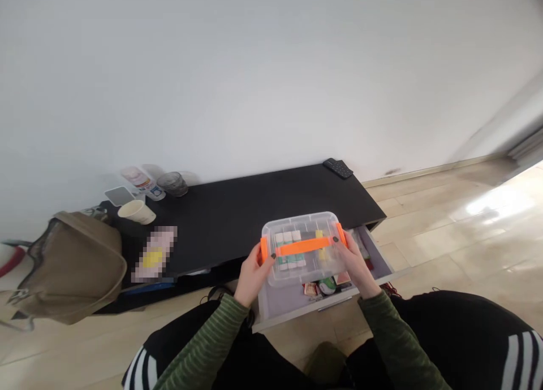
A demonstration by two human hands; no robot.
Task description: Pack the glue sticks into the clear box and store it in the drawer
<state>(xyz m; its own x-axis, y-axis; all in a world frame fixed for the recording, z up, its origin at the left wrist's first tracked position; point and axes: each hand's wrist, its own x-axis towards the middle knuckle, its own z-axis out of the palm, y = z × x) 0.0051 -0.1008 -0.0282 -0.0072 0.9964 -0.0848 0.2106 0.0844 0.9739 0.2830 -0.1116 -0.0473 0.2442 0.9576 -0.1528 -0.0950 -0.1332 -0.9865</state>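
A clear plastic storage box point(311, 265) with an orange handle and orange side latches is held between both my hands, above an open drawer point(282, 308). Through its lid I see several white-and-green small packages and something yellow. My left hand point(254, 271) grips the box's left end by the latch, thumb on top. On the right end, my right hand point(356, 263) is closed the same way near the other latch. Below the box, the drawer holds a red-and-white packet point(311, 290), a green-and-white round item point(327, 286) and other small things, partly hidden.
The drawer belongs to a low black cabinet point(237, 209) against the wall. On its top stand a paper cup point(138, 211), a dark glass point(173, 183), a spray can point(144, 183) and a black remote or small keypad point(338, 168). A brown bag point(80, 265) hangs at the left.
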